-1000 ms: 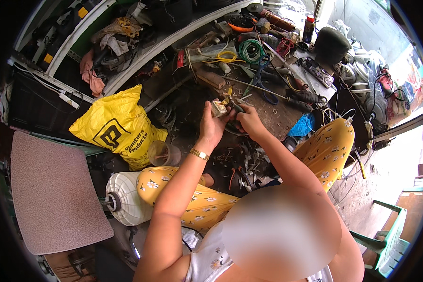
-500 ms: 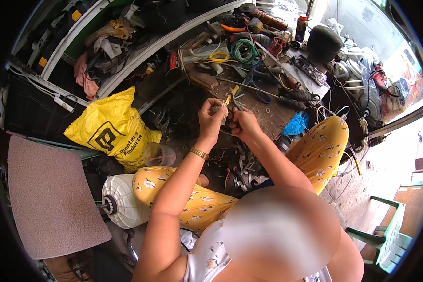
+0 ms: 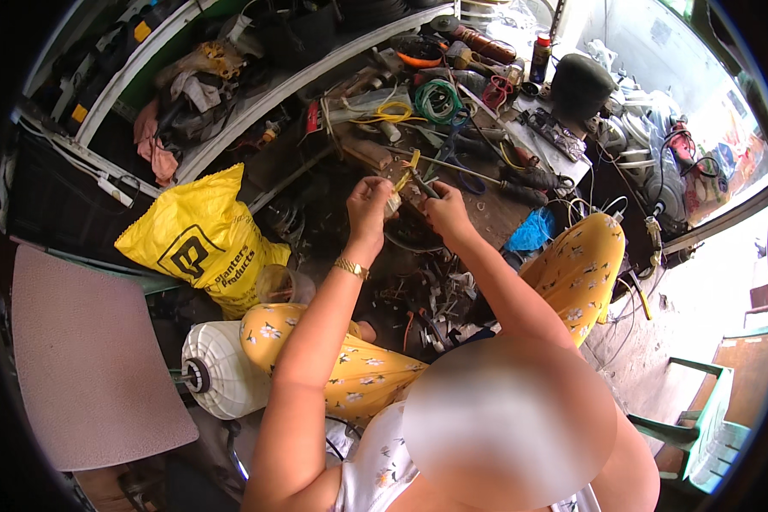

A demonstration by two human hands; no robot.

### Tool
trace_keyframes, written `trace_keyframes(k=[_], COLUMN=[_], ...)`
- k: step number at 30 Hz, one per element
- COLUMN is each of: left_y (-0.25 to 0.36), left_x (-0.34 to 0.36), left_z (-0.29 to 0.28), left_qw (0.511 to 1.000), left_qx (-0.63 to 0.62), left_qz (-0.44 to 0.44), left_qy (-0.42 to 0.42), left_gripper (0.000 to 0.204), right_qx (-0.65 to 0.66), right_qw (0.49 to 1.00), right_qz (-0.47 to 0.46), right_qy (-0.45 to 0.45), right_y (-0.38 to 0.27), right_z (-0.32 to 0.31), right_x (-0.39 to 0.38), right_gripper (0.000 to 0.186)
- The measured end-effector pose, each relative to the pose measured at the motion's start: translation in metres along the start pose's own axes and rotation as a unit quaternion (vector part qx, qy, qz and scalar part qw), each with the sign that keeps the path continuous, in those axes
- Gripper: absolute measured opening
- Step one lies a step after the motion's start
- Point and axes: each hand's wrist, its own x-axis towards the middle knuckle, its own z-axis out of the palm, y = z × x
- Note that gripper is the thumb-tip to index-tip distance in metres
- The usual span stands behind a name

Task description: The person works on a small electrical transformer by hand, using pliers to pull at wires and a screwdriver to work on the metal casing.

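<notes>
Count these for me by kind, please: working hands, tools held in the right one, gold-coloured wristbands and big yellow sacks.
Hands: 2, the left hand and the right hand
Tools in the right hand: 1, a dark tool
Gold-coloured wristband: 1
Big yellow sack: 1
Total: 5

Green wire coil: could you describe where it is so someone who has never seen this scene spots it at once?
Find the cluttered brown work surface, upper centre. From the right hand, go straight up the picture toward the far side. The green wire coil lies between a yellow coil, left, and red wire, right; its green colour sets it apart.
</notes>
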Motion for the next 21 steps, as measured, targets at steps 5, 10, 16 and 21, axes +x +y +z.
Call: trace_keyframes(k=[5,10,16,21], left_y=[-0.014,-0.026,-0.021,-0.019], left_x=[-0.002,-0.005,-0.007,0.007], left_z=[0.008,0.034,0.018,0.009], left_qw=[0.995,0.994,0.992,0.986], left_qx=[0.086,0.104,0.017,-0.004], left_qz=[0.026,0.000,-0.116,-0.168], left_qy=[0.044,0.029,0.037,-0.004], left_gripper=[0.013,0.014,0.015,0.013], right_qx=[-0.136,-0.201,-0.275,-0.427], right_qw=[0.988,0.976,0.960,0.868], right_qz=[-0.071,-0.064,-0.029,-0.238], right_qy=[0.014,0.051,-0.036,-0.083], right_y=[0.024,0.029,0.014,0.024], right_z=[-0.012,-0.043,-0.055,-0.080], right_x=[0.006,0.020,0.019,0.011], right_gripper=[0.023,0.039,0.043,0.033])
